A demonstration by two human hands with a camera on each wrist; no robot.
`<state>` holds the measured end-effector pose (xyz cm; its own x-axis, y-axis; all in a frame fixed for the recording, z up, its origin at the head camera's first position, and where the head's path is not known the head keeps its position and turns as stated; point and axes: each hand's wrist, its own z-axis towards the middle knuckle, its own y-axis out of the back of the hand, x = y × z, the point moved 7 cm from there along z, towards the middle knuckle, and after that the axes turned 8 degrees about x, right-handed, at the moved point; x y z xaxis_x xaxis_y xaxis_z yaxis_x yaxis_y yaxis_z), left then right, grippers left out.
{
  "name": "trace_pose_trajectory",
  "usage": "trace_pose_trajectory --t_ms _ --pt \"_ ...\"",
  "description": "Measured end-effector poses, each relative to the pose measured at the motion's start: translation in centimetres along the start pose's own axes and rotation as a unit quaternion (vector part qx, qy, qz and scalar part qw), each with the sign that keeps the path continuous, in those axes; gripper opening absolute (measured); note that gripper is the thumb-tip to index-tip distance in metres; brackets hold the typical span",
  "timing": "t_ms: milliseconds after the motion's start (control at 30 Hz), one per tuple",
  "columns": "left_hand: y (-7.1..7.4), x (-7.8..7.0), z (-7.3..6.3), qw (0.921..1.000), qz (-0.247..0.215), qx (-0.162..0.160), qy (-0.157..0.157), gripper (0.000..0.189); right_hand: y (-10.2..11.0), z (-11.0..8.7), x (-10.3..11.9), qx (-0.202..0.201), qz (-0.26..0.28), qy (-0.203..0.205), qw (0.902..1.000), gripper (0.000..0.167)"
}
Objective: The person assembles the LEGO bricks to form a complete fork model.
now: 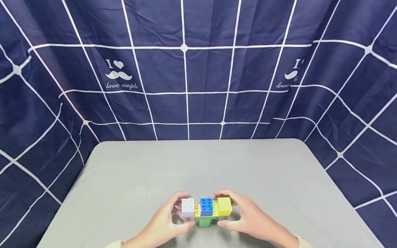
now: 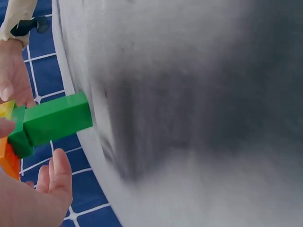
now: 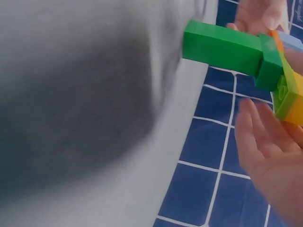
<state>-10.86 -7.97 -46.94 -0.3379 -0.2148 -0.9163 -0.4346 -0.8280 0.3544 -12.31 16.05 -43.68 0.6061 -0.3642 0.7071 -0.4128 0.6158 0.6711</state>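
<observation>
A toy building-block structure stands on the table, a green column under a crosswise row of blocks. On top sit a white block at the left end, a blue block mid-row and a yellow block at the right end. My left hand curves around the white end, thumb in front and fingers behind. Around the yellow end is my right hand, with thumb and fingers spread. In both wrist views gaps show between the fingers and the column. Orange and lime blocks lie under the top ones.
A grey cloth-covered table extends beyond the structure to its rounded far corners. Dark blue curtains with white grid lines rise behind it and along both sides.
</observation>
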Motion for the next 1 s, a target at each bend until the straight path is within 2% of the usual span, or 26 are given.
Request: trace_pose_trajectory --t_ms 100,200,300,400,467,533,633,733,900,933,1000 --pt "0.7 -1.0 -0.6 0.9968 0.022 -0.027 -0.072 0.082 0.4 -0.8 0.4 -0.027 0.001 0.032 0.9991 0.076" --pt "1.0 -1.8 -1.0 0.9877 0.036 -0.039 -0.147 0.089 0.6 -1.4 0.4 -0.047 0.019 0.042 0.9979 0.076" --pt "1.2 -2.0 -1.3 0.9791 0.043 -0.043 -0.194 0.086 0.7 -1.7 0.3 -0.058 0.017 0.058 0.9965 0.076" --pt "1.2 -1.8 -1.4 0.9766 0.041 -0.043 -0.207 0.081 0.6 -1.8 0.5 -0.068 0.0 0.089 0.9937 0.076" --pt "1.3 -1.6 -1.4 0.9787 0.04 -0.047 -0.196 0.078 0.4 -1.9 0.6 -0.078 -0.009 0.111 0.9908 0.076" --pt "1.3 -1.4 -1.4 0.9798 0.051 -0.053 -0.186 0.076 0.3 -1.9 0.6 -0.088 -0.011 0.122 0.9886 0.076" --pt "1.6 -1.5 -1.4 0.976 0.082 -0.069 -0.19 0.079 0.2 -2.0 0.5 -0.099 -0.013 0.127 0.9868 0.078" --pt "1.7 -1.9 -1.5 0.9639 0.116 -0.079 -0.226 0.082 0.2 -2.0 0.3 -0.105 -0.015 0.118 0.9873 0.079" --pt "1.7 -2.5 -1.5 0.9409 0.148 -0.075 -0.295 0.08 0.1 -2.1 0.2 -0.111 -0.022 0.104 0.9881 0.08" --pt "1.6 -2.5 -1.5 0.9384 0.152 -0.073 -0.302 0.079 0.1 -2.1 0.2 -0.112 -0.022 0.103 0.9881 0.08" --pt "1.6 -2.5 -1.4 0.9386 0.154 -0.069 -0.301 0.078 0.1 -2.1 0.1 -0.114 -0.015 0.101 0.9882 0.079"
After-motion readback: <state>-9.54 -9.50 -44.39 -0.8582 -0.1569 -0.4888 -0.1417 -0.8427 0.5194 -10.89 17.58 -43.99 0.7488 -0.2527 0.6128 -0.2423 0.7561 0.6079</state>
